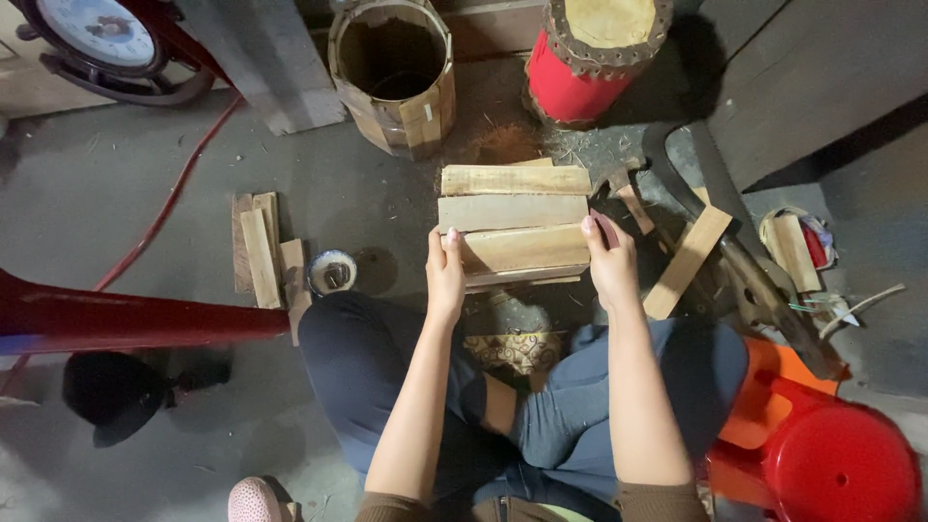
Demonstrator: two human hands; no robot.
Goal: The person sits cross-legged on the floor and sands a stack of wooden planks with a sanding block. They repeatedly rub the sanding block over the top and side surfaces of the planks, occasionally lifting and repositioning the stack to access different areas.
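Wooden slats (514, 224), three flat pieces laid edge to edge in a row, lie on the grey floor (116, 193) at frame centre, just beyond the person's knees. Left hand (446, 275) grasps the nearest slat's left end; right hand (610, 259) grasps its right end, thumbs on top. At 3 o'clock of the slats: a loose plank (688, 259) and a long machete (744, 242). At 12 o'clock: an open wooden barrel (393, 72) and a red drum (592, 58). At 9 o'clock: a small slat pile (259, 253) and a round tin (332, 272). At 5 o'clock: a red plastic stool (836, 464).
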